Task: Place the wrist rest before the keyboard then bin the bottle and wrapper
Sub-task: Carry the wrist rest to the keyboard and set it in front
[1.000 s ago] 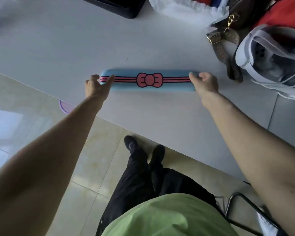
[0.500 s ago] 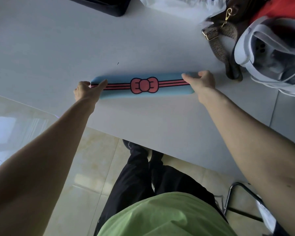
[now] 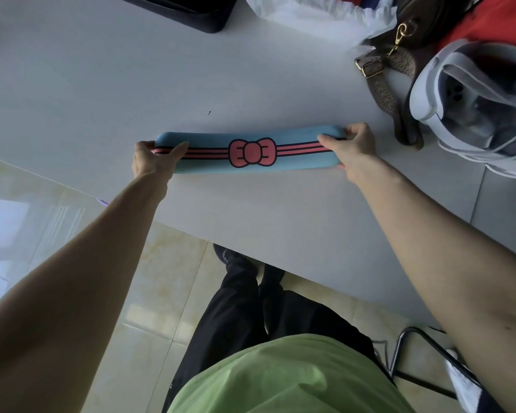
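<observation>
A white matte tabletop [image 3: 87, 93] fills the upper part of the view, with pale glossy floor tiles [image 3: 161, 278] below its near edge. Near the middle of the table lies the long blue padded wrist rest with a pink bow and pink stripes [image 3: 251, 152]. Its long axis runs from 9 o'clock to 3 o'clock, the 3 o'clock end tilted slightly farther away. The left hand [image 3: 151, 160] is closed around its 9 o'clock end, thumb laid over the top. The right hand [image 3: 350, 147] grips the 3 o'clock end, thumb on top and fingers curled behind. The table just around the rest is bare. At 2 o'clock from it, near the right hand, lies a brown woven bag strap with a gold clasp [image 3: 382, 84]; beyond that sits a white and grey headset [image 3: 471, 93]. At 12 o'clock, well apart, a dark flat tray corner [image 3: 197, 13] reaches the frame edge, and crumpled white plastic [image 3: 316, 13] lies at 1 o'clock.
</observation>
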